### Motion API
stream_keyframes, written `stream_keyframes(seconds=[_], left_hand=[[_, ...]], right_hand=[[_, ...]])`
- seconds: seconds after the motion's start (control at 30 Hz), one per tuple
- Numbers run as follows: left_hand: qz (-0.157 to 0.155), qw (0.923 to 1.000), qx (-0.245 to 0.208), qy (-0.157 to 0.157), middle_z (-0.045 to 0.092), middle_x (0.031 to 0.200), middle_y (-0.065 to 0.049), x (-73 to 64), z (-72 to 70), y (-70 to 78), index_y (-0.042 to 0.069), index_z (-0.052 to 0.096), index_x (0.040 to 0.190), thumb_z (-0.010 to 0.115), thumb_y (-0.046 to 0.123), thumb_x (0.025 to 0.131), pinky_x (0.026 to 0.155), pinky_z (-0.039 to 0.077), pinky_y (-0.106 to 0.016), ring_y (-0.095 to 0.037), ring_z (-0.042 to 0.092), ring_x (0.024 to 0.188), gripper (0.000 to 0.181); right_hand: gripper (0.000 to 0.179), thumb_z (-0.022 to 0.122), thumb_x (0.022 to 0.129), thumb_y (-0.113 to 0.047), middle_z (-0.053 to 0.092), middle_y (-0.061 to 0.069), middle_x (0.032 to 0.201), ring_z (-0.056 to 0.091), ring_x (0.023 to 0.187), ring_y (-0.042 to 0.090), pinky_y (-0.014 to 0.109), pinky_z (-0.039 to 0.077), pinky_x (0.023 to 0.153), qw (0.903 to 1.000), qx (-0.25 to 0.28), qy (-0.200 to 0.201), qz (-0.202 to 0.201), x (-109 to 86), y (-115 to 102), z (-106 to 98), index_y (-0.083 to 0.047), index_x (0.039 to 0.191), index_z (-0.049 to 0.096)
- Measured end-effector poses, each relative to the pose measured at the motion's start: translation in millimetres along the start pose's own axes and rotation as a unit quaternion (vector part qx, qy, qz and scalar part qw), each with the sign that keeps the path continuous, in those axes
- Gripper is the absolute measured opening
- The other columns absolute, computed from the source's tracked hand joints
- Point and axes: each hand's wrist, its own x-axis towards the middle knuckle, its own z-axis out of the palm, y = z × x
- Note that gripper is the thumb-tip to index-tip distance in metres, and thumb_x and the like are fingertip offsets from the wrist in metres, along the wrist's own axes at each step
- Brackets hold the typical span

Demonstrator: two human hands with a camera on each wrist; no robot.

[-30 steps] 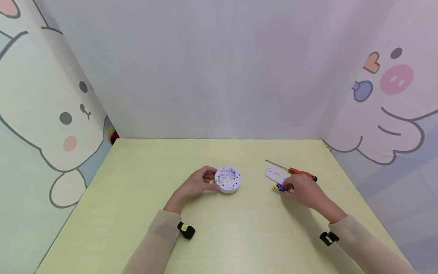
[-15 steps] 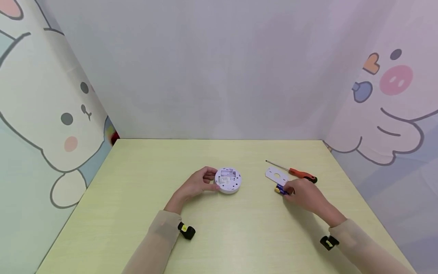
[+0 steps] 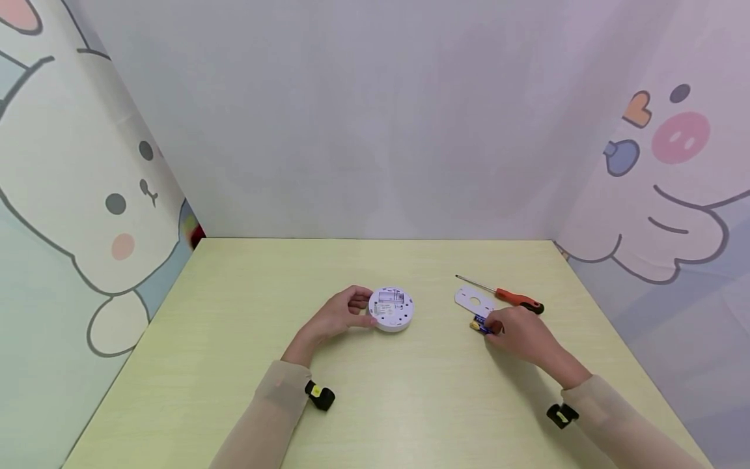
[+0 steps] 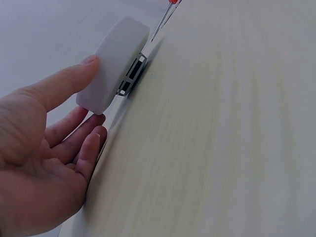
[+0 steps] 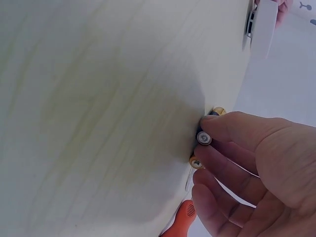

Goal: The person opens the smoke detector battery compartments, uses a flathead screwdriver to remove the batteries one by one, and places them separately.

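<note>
My left hand [image 3: 336,316] pinches the left edge of a round white smoke detector [image 3: 391,320], thumb on the near side and fingers on the far side. Its back faces up, showing a label and an uncovered battery compartment. In the left wrist view the thumb presses the rim of the smoke detector [image 4: 116,59]. To the right, my right hand [image 3: 521,331] pinches a small cylindrical battery [image 5: 204,138] between thumb and index finger, low over the table. Other gold-ended batteries [image 5: 196,162] show close beside it, partly hidden by the fingers.
A white mounting plate [image 3: 467,297] with a central hole lies just beyond my right hand. Behind it rests a screwdriver [image 3: 514,298] with a red and black handle, its tip pointing left. Cartoon-printed cloth [image 3: 375,130] hangs round the table [image 3: 263,273].
My right hand has shifted slightly toward the near side, and more of the batteries' blue and gold ends shows at its fingertips. My left hand and the smoke detector have stayed put.
</note>
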Motion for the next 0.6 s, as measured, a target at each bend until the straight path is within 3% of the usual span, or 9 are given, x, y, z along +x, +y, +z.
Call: stream_keyframes(seconds=[0.4, 0.6], left_hand=[[0.000, 1.0000, 0.006, 0.003, 0.065, 0.134, -0.005, 0.1, 1.0, -0.5, 0.012, 0.060, 0.141, 0.093, 0.023, 0.084, 0.113, 0.047, -0.046, -0.025, 0.059, 0.125, 0.066], [-0.001, 1.0000, 0.006, 0.004, 0.065, 0.134, -0.005, -0.7, 0.9, -0.4, 0.011, 0.060, 0.141, 0.093, 0.022, 0.085, 0.114, 0.047, -0.047, -0.025, 0.059, 0.126, 0.066]], right_hand=[[0.017, 0.092, 0.081, -0.015, 0.069, -0.008, 0.079, 0.057, 0.069, 0.005, 0.027, 0.050, 0.062, 0.9999, 0.011, 0.004, -0.006, 2.8, 1, -13, -0.010, 0.093, 0.080], [0.022, 0.088, 0.085, -0.015, 0.071, -0.001, 0.084, 0.062, 0.073, 0.011, 0.034, 0.054, 0.065, 0.9996, 0.025, 0.009, 0.000, 11.2, 3, -28, -0.004, 0.101, 0.079]])
